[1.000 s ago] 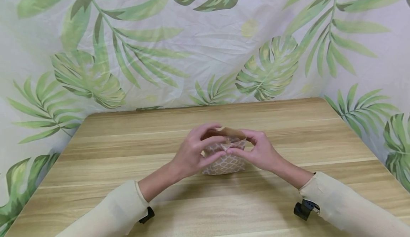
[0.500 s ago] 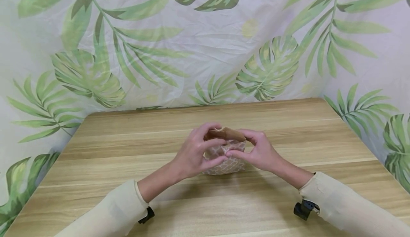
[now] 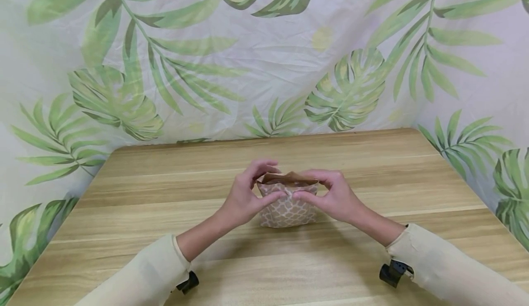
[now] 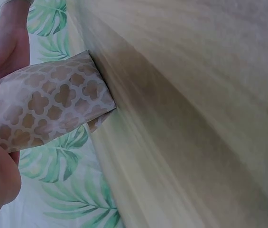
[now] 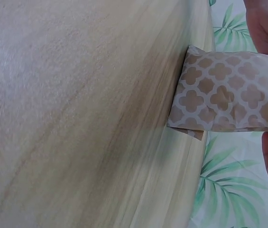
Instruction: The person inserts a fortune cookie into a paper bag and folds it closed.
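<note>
A brown paper bag [image 3: 288,212] with a white quatrefoil pattern stands upright on the wooden table, its mouth spread at the top. My left hand [image 3: 244,196] holds the left side of the rim, thumb on the front and fingers curved round behind. On the opposite side, my right hand [image 3: 338,196] grips the rim with its thumb in front, the other fingers mostly hidden behind the paper. The two thumb tips lie close together at the front. Both wrist views show the bag's patterned front [image 4: 53,104] and its creased base on the table. Its inside is mostly hidden.
The wooden table [image 3: 165,223] reaches back to a leaf-printed cloth [image 3: 264,67] that hangs behind and at the sides. Small black devices [image 3: 390,273] sit under both cream sleeves [image 3: 144,269].
A left finger that lay across the bag's mouth has drawn back to the left, and the left thumb has shifted up. The rim now shows wider; the right hand stays nearly still.
</note>
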Demonstrator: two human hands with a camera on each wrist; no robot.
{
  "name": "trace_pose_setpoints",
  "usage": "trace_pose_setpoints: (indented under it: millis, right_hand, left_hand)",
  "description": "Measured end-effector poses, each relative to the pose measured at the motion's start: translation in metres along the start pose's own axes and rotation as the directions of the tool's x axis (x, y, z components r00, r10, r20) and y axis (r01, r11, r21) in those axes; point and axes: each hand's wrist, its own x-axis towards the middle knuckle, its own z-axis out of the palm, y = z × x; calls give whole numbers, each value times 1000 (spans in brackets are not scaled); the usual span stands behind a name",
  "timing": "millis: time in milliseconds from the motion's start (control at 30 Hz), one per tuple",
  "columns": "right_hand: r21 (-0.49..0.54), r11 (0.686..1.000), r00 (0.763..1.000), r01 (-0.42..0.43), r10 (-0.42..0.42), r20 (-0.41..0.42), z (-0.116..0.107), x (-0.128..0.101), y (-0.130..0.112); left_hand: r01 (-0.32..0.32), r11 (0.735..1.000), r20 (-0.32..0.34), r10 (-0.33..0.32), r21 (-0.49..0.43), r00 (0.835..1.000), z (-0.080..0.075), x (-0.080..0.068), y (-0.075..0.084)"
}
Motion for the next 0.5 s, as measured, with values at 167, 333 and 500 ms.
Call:
trace_pose_setpoints:
  millis: [167, 333, 500]
  right_hand:
    - [70, 996, 998, -55, 56, -16, 1, -1, -1]
    - [111, 987, 992, -114, 118, -38, 3, -1, -1]
    - [121, 979, 983, -165, 174, -59, 4, 1, -3]
  left_hand:
    - [145, 976, -18, -150, -162, 989, 2, -1, -2]
    - [235, 932, -35, -254, -276, 966, 5, 0, -2]
    - [266, 891, -39, -301, -369, 953, 8, 0, -3]
